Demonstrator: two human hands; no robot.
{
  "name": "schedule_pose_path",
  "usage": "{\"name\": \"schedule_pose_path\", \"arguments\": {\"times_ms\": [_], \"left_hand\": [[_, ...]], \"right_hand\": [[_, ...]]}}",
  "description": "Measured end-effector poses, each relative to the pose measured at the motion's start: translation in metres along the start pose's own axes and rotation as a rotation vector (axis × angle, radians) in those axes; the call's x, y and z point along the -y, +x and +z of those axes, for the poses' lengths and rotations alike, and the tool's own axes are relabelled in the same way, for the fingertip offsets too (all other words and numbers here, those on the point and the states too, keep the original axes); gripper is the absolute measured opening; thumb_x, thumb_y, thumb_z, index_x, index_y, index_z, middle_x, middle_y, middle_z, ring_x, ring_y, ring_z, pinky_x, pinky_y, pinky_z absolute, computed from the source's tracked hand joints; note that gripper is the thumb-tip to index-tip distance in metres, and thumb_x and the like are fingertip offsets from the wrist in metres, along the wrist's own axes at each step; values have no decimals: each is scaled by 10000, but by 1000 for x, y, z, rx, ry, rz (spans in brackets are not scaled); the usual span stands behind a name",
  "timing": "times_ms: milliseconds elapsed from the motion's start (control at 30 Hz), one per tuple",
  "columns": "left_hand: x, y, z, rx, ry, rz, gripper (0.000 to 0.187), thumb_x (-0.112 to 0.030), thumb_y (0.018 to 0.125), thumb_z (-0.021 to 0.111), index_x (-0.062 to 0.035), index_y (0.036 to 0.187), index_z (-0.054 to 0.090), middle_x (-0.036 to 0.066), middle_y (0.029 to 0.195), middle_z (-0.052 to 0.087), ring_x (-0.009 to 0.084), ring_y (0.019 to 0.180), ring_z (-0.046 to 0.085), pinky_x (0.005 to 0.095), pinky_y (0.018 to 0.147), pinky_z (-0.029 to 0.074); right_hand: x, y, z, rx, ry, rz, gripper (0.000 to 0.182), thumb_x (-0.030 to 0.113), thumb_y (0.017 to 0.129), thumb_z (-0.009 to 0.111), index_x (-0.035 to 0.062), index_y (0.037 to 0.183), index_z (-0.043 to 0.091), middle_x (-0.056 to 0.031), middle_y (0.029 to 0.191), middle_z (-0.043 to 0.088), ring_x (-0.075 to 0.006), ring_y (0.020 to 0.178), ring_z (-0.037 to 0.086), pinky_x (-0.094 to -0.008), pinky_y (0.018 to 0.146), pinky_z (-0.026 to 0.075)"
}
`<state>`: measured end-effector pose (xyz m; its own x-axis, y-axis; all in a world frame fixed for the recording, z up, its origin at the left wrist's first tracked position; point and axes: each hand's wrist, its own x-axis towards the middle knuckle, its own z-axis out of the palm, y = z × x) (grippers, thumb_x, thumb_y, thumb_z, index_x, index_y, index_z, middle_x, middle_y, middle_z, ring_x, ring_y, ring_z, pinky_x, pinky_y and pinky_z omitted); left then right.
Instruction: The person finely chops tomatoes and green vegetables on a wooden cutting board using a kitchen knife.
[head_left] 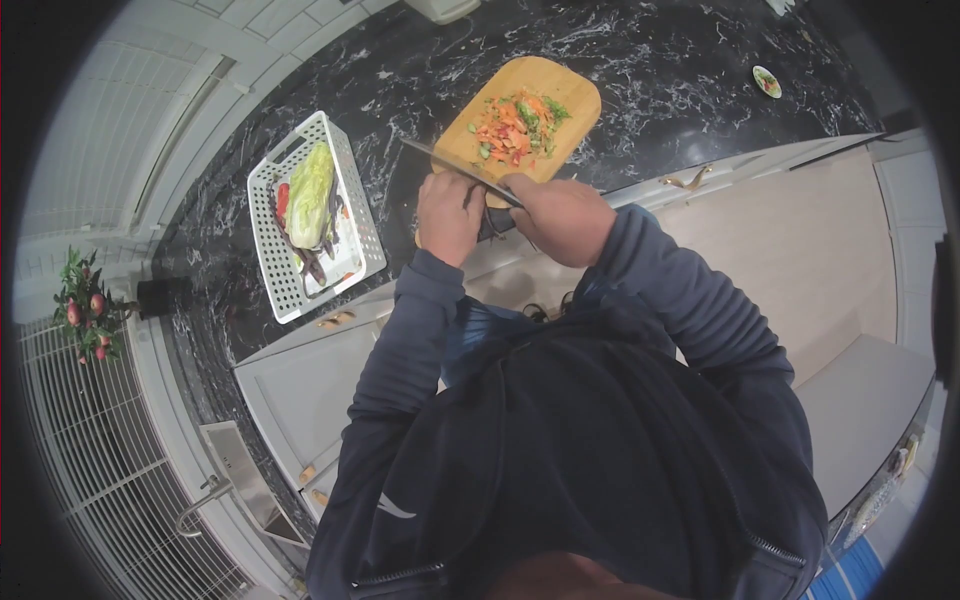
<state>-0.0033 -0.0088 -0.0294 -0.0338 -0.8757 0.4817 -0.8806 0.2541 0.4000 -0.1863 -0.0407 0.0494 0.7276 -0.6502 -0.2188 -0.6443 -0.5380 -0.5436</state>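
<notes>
My right hand point(565, 220) is closed around the handle of a kitchen knife point(455, 166), whose blade points up and to the left across the near end of a wooden cutting board point(568, 85). Beside the blade, my left hand point(448, 218) has its fingers curled down at the board's near edge. A dark, narrow piece point(469, 196) shows by those fingers; its kind is not clear. Farther up the board lies a pile of chopped vegetables point(517, 128), orange, red and green.
Left of the board stands a white perforated basket point(264, 225) with a napa cabbage point(310, 200), something red and dark pieces inside. A small oval dish point(767, 82) sits far right on the black marbled counter point(660, 90). A potted plant point(90, 305) is at the left.
</notes>
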Motion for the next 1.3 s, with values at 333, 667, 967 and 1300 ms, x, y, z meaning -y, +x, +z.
{"name": "schedule_pose_path", "arguments": {"times_ms": [333, 667, 967, 1300], "left_hand": [[2, -1, 6, -62, -9, 17, 116, -109, 807, 531, -30, 724, 551, 108, 734, 506, 291, 712, 455, 373, 677, 390], [3, -5, 3, -57, 11, 20, 99, -125, 818, 561, -46, 784, 611, 91, 774, 553, 283, 735, 478, 361, 687, 399], [-3, -9, -11, 104, -2, 93, 139, -124, 846, 530, -54, 910, 633, 79, 844, 522, 270, 761, 473, 347, 692, 387], [0, 4, -8, 111, 62, 100, 185, -168, 872, 526, -24, 871, 643, 88, 802, 548, 252, 787, 492, 347, 754, 398]], "right_hand": [[-1, 6, 3, 0, -13, -23, 271, 193, 853, 404, 63, 1090, 382, -193, 713, 565, -416, 609, 514, -471, 518, 362], [-1, 4, -3, 94, 47, 14, 324, 227, 866, 366, 54, 1140, 377, -231, 826, 570, -426, 714, 520, -467, 605, 375], [-8, 8, -6, 63, 177, 31, 322, 219, 881, 352, 43, 1144, 411, -236, 891, 573, -421, 781, 518, -445, 664, 371], [-4, 5, -7, 62, 159, 27, 378, 249, 903, 337, 8, 1188, 399, -239, 986, 570, -426, 842, 521, -448, 703, 384]]}}
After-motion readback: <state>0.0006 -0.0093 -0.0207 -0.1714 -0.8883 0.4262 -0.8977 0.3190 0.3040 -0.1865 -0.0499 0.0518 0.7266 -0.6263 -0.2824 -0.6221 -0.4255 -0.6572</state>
